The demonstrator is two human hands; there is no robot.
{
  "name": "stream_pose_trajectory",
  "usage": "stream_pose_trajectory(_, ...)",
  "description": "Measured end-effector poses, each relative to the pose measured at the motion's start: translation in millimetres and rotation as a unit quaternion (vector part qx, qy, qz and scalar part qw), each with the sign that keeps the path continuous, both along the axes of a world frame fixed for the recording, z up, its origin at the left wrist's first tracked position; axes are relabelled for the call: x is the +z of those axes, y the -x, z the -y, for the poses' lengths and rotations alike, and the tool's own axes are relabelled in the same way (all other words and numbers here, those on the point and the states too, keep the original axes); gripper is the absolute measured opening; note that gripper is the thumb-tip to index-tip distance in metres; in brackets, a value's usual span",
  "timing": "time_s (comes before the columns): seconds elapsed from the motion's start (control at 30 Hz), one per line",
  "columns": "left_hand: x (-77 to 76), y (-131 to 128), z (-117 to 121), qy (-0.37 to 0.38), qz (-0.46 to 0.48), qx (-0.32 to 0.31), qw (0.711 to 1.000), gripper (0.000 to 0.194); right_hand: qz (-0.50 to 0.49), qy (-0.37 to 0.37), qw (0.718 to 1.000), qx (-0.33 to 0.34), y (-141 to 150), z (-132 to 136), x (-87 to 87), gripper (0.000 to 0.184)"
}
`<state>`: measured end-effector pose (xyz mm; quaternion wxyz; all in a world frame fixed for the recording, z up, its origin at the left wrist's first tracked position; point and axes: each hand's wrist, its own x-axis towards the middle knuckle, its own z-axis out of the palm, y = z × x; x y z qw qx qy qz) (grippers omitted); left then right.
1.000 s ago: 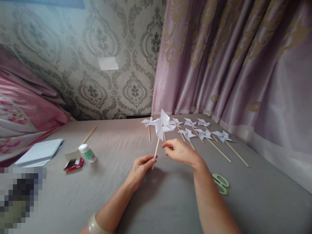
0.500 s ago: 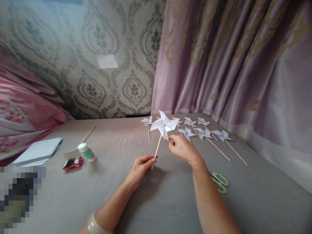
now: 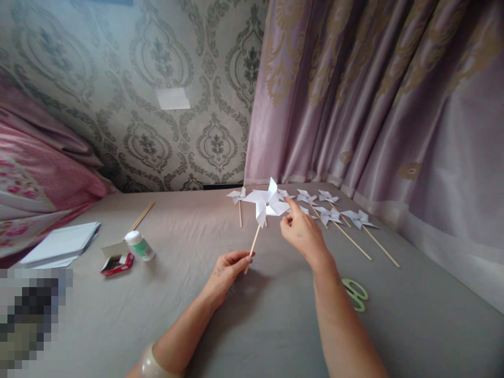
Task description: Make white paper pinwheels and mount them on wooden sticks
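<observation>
Pinched between the thumb and fingers of my left hand [image 3: 230,269] is the wooden stick of a white paper pinwheel [image 3: 263,202], held upright with a slight lean to the right. A small metal pin shows at its centre. My right hand [image 3: 302,235] is just right of the blades, index finger stretched out to a blade's edge and the other fingers curled, holding nothing. Whether the fingertip touches the paper I cannot tell. Behind, several more pinwheels [image 3: 329,215] lie on the grey cloth, some partly covered by the held one and my right hand.
Green-handled scissors [image 3: 356,295] lie beside my right forearm, partly hidden by it. To the left are a white glue bottle [image 3: 140,245], an open red box [image 3: 117,264], wooden sticks [image 3: 142,218] and a stack of paper [image 3: 61,244]. A curtain [image 3: 354,94] hangs at the right.
The pinwheel's blades have turned on their pin. My right hand has moved slightly up and right, its index finger now extended beside the blades. My left hand stays in place.
</observation>
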<state>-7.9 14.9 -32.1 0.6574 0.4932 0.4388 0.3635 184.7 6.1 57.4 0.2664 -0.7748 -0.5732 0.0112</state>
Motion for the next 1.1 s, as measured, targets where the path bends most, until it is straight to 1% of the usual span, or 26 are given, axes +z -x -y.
stream_pose_trajectory(0.07, 0.7, 0.0, 0.2, -0.005, 0.0, 0.0, 1.0, 0.047, 0.023, 0.063, 0.998, 0.02, 4.5, 0.9, -1.0, 0.052)
stream_pose_trajectory(0.1, 0.9, -0.1, 0.3, -0.008, -0.001, 0.0, 1.0, 0.048, 0.028, 0.084, 0.996, 0.034, 7.1, 1.5, -1.1, 0.048)
stream_pose_trajectory(0.2, 1.2, -0.7, 0.7, -0.013, 0.001, 0.0, 1.0, 0.048, 0.032, 0.123, 0.989, 0.069, 14.7, 4.0, 0.9, 0.036)
stream_pose_trajectory(0.33, 1.5, -0.9, 1.4, -0.009, 0.007, -0.004, 1.0, 0.048, 0.041, 0.159, 0.981, 0.102, 21.4, 7.6, 5.1, 0.033)
stream_pose_trajectory(0.5, 0.3, -0.8, 0.9, -0.021, -0.005, -0.007, 1.0, 0.046, 0.072, 0.171, 0.975, 0.12, 27.6, 8.6, 3.5, 0.032)
stream_pose_trajectory(0.67, -1.3, -1.7, -1.2, -0.028, -0.023, 0.002, 0.999, 0.044, 0.077, 0.168, 0.972, 0.144, 39.6, 8.3, -0.1, 0.034)
stream_pose_trajectory(0.8, 1.7, -1.5, -1.4, -0.037, -0.027, 0.006, 0.999, 0.043, 0.046, 0.172, 0.969, 0.173, 48.1, 7.0, -3.3, 0.03)
stream_pose_trajectory(0.9, 2.4, -1.0, -2.1, -0.046, -0.015, 0.021, 0.999, 0.042, 0.011, 0.163, 0.969, 0.188, 51.5, 4.2, -8.2, 0.028)
stream_pose_trajectory(1.1, -6.5, -1.4, -8.9, -0.029, 0.03, 0.039, 0.998, 0.04, -0.037, 0.155, 0.973, 0.165, 60.2, -3.7, -25.9, 0.027)
